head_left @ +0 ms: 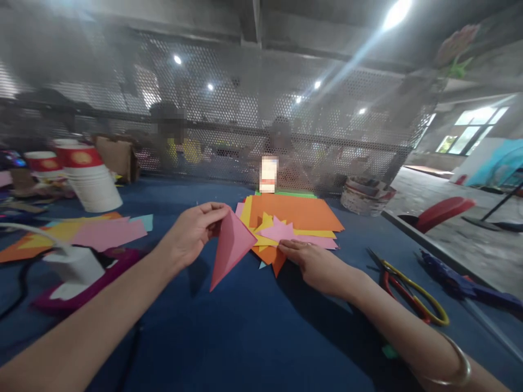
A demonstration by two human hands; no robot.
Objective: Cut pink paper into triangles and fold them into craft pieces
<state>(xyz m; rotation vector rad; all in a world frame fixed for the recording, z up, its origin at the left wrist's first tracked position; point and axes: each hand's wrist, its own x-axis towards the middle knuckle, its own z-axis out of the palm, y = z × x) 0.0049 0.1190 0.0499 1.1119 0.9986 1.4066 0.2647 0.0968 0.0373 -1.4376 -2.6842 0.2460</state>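
left hand (194,234): fingers pinching folded pink paper (233,247) | right hand (322,268): fingers extended, unclamped, by pink star (277,231) | step: likely positioning | next: probably needs light grip

- pink folded piece (232,245): paper, matt and smooth, crisp creases
- paper stack (294,209) toward the desk's far edge: flat matt sheets
- desk (229,343) top: matt dark blue, maybe cloth, tough to tell
- scissors (420,306) near the right edge: metal blades, smooth plastic-looking handles
- mesh screen (229,103) past the far edge: dull perforated metal, I think
- bangle (464,366): shiny metal
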